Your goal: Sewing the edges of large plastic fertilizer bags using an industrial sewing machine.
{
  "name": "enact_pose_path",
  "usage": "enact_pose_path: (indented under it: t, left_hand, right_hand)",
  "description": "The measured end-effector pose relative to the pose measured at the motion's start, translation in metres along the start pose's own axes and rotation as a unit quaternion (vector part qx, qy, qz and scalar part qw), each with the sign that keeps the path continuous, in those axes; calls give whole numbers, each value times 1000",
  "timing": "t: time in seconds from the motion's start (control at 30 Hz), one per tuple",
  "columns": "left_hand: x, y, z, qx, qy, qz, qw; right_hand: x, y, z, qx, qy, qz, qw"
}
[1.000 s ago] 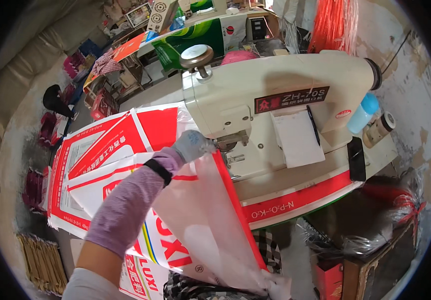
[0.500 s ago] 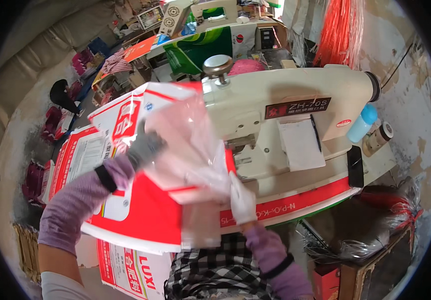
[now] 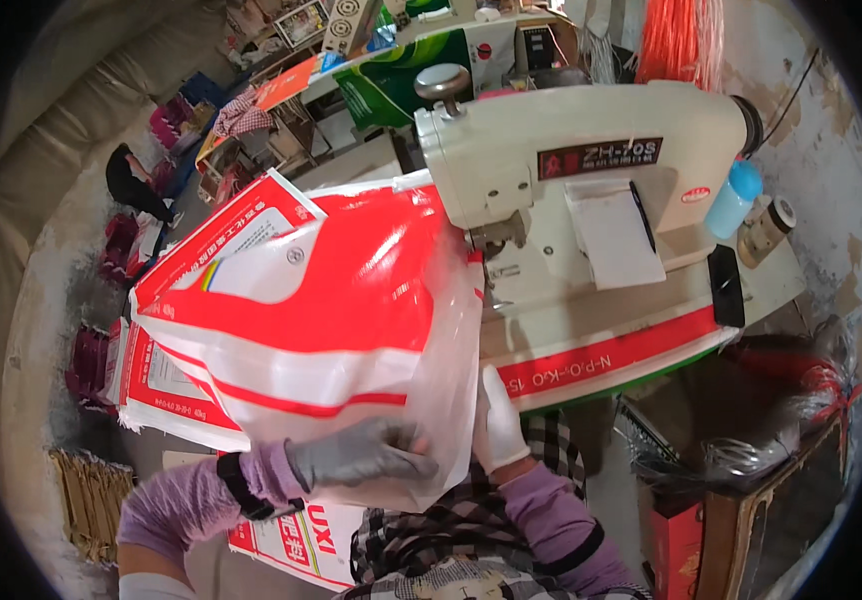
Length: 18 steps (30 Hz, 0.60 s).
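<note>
A red and white woven plastic sack (image 3: 351,270) with a clear inner liner lies across the table, its right edge under the head of the cream sewing machine (image 3: 581,140). My left hand (image 3: 371,450), in a grey glove, is closed on the sack's near edge, its fingers curled into the thin liner (image 3: 446,400). At the sack's near right edge my right hand (image 3: 500,425), in a white glove, is closed on the border. Part of its fingers is hidden by the plastic.
A notepad with a pen (image 3: 616,235) lies on the machine bed. A black phone (image 3: 725,285), a blue bottle (image 3: 734,200) and a spool (image 3: 766,230) stand at the right. Further sacks (image 3: 171,385) lie at the left. Orange strands (image 3: 671,45) hang behind. A person in black (image 3: 136,185) is far left.
My left hand has come down and toward me from the middle of the sack to its near edge. The sack now spreads flatter, its edge under the machine head. My right hand stays on the border.
</note>
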State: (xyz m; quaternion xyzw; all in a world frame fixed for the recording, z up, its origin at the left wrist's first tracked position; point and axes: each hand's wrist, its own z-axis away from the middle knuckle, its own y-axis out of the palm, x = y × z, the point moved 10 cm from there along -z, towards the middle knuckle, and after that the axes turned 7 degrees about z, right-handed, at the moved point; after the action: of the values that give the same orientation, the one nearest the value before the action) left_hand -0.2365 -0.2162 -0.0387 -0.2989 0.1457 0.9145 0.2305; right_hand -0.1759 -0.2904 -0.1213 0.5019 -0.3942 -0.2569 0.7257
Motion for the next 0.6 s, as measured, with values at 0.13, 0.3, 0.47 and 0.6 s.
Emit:
enact_pose_path:
  t: [0.13, 0.3, 0.47, 0.6]
  left_hand:
    - [-80, 37, 12, -73, 233, -565, 788]
    - [-46, 90, -26, 207, -36, -737, 642]
    - [-23, 100, -31, 283, -107, -677, 671]
    - [-83, 97, -7, 342, -114, -759, 542]
  right_hand:
    - [42, 24, 8, -36, -135, 315, 939]
    - [58, 9, 9, -98, -220, 415, 877]
    - [45, 27, 24, -142, -185, 711, 663]
    - [46, 7, 8, -175, -79, 806, 560]
